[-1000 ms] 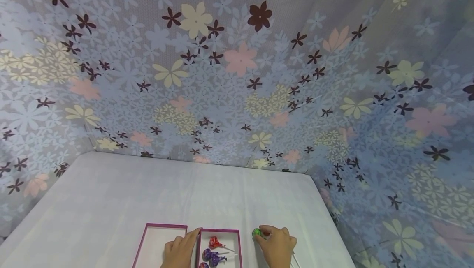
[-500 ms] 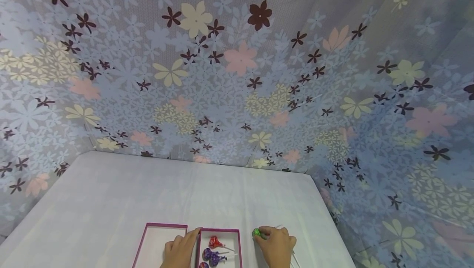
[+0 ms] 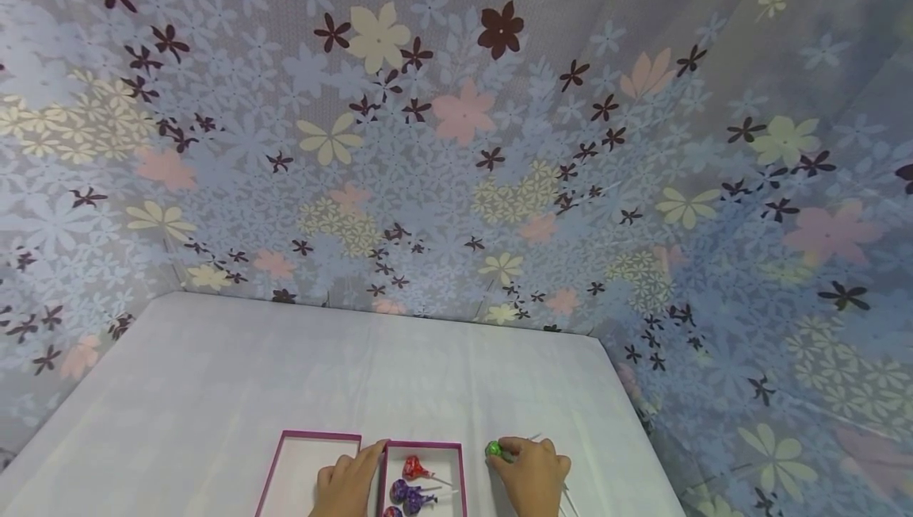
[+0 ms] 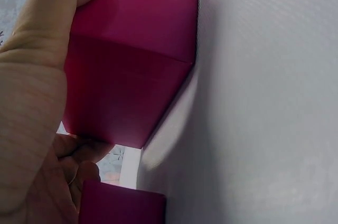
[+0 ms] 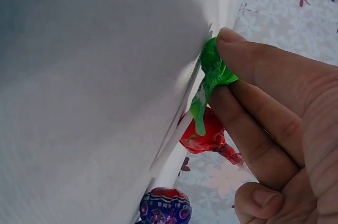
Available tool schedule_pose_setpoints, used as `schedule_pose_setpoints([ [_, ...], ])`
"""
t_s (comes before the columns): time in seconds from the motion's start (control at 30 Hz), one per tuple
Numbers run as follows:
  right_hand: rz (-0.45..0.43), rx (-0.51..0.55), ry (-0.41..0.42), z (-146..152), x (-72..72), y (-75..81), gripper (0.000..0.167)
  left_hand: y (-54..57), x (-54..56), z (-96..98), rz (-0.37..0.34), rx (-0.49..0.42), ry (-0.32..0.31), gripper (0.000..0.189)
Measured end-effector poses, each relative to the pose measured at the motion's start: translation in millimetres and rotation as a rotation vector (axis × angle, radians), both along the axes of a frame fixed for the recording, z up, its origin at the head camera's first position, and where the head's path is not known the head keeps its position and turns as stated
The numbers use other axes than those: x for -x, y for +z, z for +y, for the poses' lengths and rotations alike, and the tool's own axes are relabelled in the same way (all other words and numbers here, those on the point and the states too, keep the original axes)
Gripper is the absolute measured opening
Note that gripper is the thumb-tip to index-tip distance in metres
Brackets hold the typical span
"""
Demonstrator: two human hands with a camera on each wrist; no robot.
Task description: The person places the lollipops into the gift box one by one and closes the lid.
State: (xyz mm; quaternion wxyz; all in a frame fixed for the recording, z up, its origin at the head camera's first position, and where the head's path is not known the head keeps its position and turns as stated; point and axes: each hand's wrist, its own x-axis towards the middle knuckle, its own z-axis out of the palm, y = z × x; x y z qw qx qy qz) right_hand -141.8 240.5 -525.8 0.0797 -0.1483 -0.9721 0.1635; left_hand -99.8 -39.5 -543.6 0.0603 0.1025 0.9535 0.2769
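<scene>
My right hand (image 3: 533, 476) pinches a green-wrapped lollipop (image 3: 494, 449) at the table surface, right of the boxes. In the right wrist view, thumb and fingers hold its green wrapper (image 5: 214, 73), with the white stick pointing down-left. My left hand (image 3: 345, 484) grips the far left corner of a magenta-rimmed box (image 3: 424, 445). Its thumb lies along the magenta wall (image 4: 121, 81) in the left wrist view. Inside that box are a red lollipop (image 3: 414, 468), purple lollipops (image 3: 414, 499) and one more, partly cut off.
A second magenta-rimmed box (image 3: 321, 435), its white inside showing, stands left of the gripped one. White sticks (image 3: 568, 503) lie beside my right hand. The right wrist view also shows a red lollipop (image 5: 203, 134) and a blue one (image 5: 165, 206). Flowered cloth (image 3: 428, 144) rises behind the white table (image 3: 285, 366).
A white stick tip has come into sight just beyond my right hand's fingers. Both hands and the boxes have otherwise stayed almost still.
</scene>
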Motion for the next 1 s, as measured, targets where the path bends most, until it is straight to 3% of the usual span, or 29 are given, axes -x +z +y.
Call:
schedule_pose_setpoints([
  [1.0, 0.037, 0.023, 0.028, 2.5, 9.0, 3.9, 0.024, 2.2, 6.1, -0.2, 0.033, -0.054, 0.002, 0.119],
])
